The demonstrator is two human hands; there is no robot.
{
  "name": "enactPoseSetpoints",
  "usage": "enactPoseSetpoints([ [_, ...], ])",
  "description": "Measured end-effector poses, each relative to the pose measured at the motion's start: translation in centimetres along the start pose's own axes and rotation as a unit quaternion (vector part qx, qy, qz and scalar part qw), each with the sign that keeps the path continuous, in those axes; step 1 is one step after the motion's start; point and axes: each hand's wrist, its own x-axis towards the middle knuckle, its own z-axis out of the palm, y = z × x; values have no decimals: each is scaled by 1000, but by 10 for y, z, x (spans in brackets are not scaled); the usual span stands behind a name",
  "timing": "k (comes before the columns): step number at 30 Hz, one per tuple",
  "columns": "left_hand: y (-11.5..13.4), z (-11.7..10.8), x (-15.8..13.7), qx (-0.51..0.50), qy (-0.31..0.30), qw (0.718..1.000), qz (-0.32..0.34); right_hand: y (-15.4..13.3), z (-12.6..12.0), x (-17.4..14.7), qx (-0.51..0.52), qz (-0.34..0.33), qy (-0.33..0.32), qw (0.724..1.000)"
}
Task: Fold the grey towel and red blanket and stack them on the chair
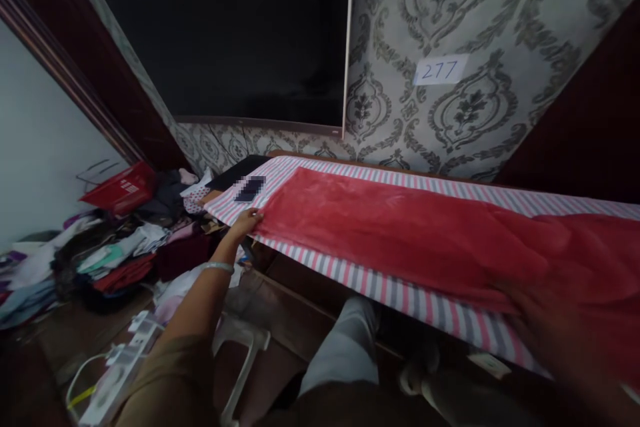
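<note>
Left hand (247, 221) grips the corner of a red cloth (380, 220); right hand (545, 320) rests along its near edge

With fingertips curled over the near left corner, the left hand seems to be pinching the cloth, probably to hold that end straight and stop it from sliding. The right hand is well apart from it, at the near edge toward the right; blur and shadow hide its fingers, so I cannot tell whether it grasps the fabric or only presses on it. Spread this wide, the two hands likely let the person tension or smooth the long side between them.

From the left fingertips, the cloth runs away to the right and beyond the right hand, smooth at the left and more rumpled at the right. Beneath it lies a striped sheet (350, 272), perhaps there as padding or to protect the surface below. A dark, pixelated item (251, 189) sits on the sheet just beyond the left hand, off the cloth and seemingly set aside.

Farther left, clothes (123, 257) are heaped by a red basket (123, 188). Below the left forearm are a power strip (120, 373) and a stool (247, 347). Behind, a screen (250, 33) and a paper (440, 70) marked 277 face the person.
</note>
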Motion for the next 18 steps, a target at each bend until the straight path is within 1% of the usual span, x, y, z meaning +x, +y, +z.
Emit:
enactPoseSetpoints([
  [3, 3, 1, 3, 9, 14, 1000, 21, -2, -3, -1, -15, -21, 9, 1000],
  [7, 6, -1, 0, 10, 35, 998, 50, -5, -14, 2, -19, -17, 63, 998],
  [10, 6, -5, -5, 0, 31, 998, 62, -6, -23, 4, -25, -11, 104, 994],
  [12, 3, -6, -8, -2, 26, 998, 61, -5, -24, 4, -21, 11, 84, 996],
  [14, -1, -5, -10, 2, 22, 998, 52, -3, -21, 1, 1, 33, 20, 999],
  [16, -5, -2, -10, 9, 19, 999, 41, -1, -16, -3, 30, 30, -40, 998],
  [18, -8, 0, -10, 14, 15, 999, 35, 2, -13, -7, 52, 26, -71, 996],
])
